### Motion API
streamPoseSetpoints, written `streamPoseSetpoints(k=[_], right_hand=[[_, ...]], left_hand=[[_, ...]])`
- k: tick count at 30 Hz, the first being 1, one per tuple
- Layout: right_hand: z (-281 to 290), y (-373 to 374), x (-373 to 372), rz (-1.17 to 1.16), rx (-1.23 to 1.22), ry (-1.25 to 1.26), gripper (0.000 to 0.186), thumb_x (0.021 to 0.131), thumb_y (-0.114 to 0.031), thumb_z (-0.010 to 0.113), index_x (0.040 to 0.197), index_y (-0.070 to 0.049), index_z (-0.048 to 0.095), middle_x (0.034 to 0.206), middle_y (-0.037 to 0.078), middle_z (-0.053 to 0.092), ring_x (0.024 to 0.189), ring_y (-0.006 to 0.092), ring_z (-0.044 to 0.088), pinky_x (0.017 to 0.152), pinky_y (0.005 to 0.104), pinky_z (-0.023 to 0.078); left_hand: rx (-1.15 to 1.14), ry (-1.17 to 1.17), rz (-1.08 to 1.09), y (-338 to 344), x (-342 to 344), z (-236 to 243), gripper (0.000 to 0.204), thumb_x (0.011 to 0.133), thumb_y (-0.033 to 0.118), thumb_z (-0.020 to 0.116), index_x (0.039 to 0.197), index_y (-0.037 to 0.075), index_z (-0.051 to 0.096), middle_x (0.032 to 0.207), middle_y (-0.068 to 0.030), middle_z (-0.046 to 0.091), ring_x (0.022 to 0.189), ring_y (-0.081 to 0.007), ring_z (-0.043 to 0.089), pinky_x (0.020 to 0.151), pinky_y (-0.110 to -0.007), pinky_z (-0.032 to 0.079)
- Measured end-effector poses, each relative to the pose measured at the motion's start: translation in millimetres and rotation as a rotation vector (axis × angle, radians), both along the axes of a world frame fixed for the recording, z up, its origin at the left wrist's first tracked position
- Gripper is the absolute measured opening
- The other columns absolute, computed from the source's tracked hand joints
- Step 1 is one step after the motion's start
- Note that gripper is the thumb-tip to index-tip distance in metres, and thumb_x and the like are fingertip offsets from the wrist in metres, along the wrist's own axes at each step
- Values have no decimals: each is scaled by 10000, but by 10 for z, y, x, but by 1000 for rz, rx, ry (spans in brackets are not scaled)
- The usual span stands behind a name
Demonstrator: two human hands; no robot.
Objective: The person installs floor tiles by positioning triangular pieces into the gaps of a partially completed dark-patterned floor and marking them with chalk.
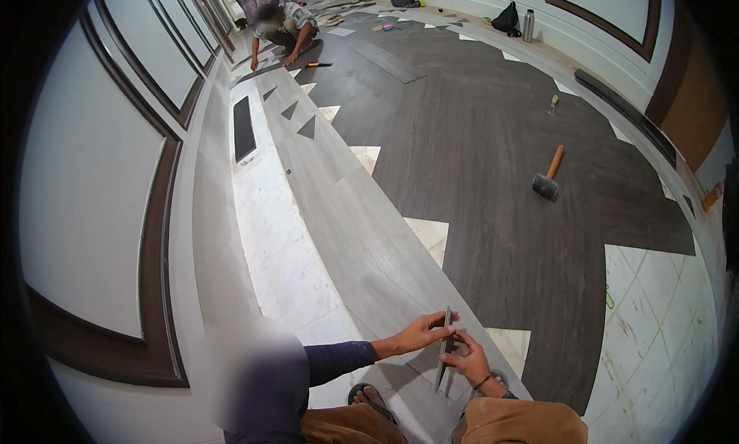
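Observation:
A thin grey floor plank piece [442,367] stands nearly on edge between my hands, above the light grey planks. My left hand [422,336], reaching in from a dark sleeve, closes on its upper part. Lower down, my right hand [469,362], with a dark band at the wrist, grips its right side. The piece's broad face is turned away from view. Beneath it runs a strip of light grey planks [350,217], bordering the dark wood-look planks [469,182].
A rubber mallet [546,185] and a brush [553,103] lie on the dark planks. Triangular offcuts [307,128] rest on the light strip. A co-worker [286,30] crouches at the far end beside an orange-handled tool [317,65]. Marbled tiles [654,313] show at right; a panelled wall [92,197] stands left.

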State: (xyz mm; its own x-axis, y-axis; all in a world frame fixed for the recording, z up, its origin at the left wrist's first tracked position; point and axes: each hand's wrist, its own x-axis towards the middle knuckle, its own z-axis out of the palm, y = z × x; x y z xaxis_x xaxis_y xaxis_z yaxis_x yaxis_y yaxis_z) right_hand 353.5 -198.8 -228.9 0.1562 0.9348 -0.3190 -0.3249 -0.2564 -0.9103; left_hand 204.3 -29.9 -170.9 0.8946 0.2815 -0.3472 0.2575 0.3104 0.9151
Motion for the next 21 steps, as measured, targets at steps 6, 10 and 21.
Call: streamPoseSetpoints(k=[6, 10, 21], right_hand=[[-13, 16, -71, -81, -76, 56, 769, 810, -148, 899, 1441, 36, 500, 1311, 124, 566, 1071, 193, 672, 737, 310, 637], [-20, 52, -28, -26, -177, -422, 814, 737, -402, 944, 1329, 48, 614, 1222, 153, 634, 1142, 234, 641, 905, 352, 573], [-222, -295, 72, -315, -210, -59, 866, 748, -258, 938, 1430, -46, 448, 1212, 183, 664, 1151, 247, 625, 961, 394, 523]], left_hand=[[-404, 64, 229, -378, 68, -298, 724, 1075, 604, 398, 1595, 107, 304, 1433, -136, 541, 1343, -247, 521, 1139, -398, 422], [-761, 59, 436, -418, 79, -92, 729, 1045, 676, 367, 1536, 138, 362, 1380, -136, 562, 1290, -270, 557, 1118, -452, 448], [-827, 143, 395, -472, 130, -171, 490, 1063, 447, 541, 1486, 210, 465, 1426, -112, 557, 1280, -290, 569, 1089, -477, 481]])
